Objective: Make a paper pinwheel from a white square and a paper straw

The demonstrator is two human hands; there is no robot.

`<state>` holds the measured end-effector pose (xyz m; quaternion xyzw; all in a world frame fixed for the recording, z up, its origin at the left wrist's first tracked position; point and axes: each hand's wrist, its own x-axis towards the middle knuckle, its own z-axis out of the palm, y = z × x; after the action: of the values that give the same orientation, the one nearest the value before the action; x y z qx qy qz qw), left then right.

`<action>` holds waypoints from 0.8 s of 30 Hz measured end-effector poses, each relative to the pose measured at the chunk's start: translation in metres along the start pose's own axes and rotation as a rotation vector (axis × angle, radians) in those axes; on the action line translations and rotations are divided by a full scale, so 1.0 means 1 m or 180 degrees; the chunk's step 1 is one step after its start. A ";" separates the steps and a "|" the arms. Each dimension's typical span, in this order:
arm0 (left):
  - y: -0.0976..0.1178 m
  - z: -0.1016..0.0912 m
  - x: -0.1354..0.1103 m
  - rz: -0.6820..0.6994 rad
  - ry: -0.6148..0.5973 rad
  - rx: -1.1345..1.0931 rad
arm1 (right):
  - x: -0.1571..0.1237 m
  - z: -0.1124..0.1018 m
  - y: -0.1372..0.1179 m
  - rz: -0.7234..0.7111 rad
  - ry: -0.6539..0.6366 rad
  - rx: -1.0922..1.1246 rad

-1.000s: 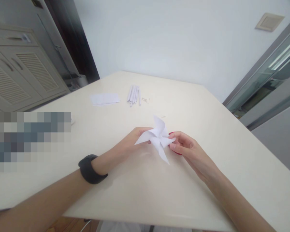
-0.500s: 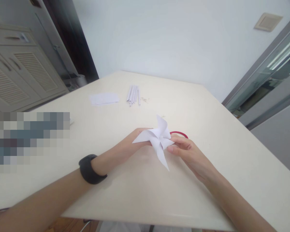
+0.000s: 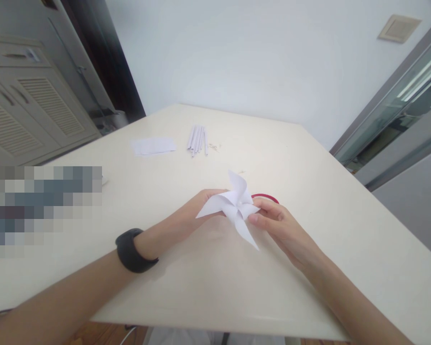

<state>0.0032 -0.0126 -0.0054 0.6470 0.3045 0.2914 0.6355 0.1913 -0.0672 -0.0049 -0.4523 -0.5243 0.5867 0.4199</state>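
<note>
A white paper pinwheel (image 3: pixel 236 206) is held just above the cream table (image 3: pixel 309 158) between both hands. My left hand (image 3: pixel 197 207) grips it from behind on the left, fingers curled under the blades. My right hand (image 3: pixel 275 221) pinches the right-hand blade between thumb and fingers. A red ring-shaped object (image 3: pixel 266 197) lies on the table just behind my right hand, partly hidden by it. A dark band sits on my left wrist (image 3: pixel 131 250).
A bundle of white rolled paper sticks (image 3: pixel 197 139) and a few small pins lie at the far side of the table. A flat stack of white paper (image 3: pixel 153 146) rests to their left. A louvred cabinet (image 3: pixel 25 110) stands at the left.
The pinwheel has turned a little between my fingers, its lower blade swinging right. The red ring shows more from behind my right hand than a second ago.
</note>
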 end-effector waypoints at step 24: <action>-0.010 -0.003 0.004 -0.0107 0.0472 -0.0065 | -0.002 0.000 -0.007 -0.0325 0.0069 -0.0335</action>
<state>0.0038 -0.0075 -0.0151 0.6119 0.3586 0.3308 0.6225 0.1921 -0.0680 0.0022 -0.4527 -0.5723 0.5312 0.4305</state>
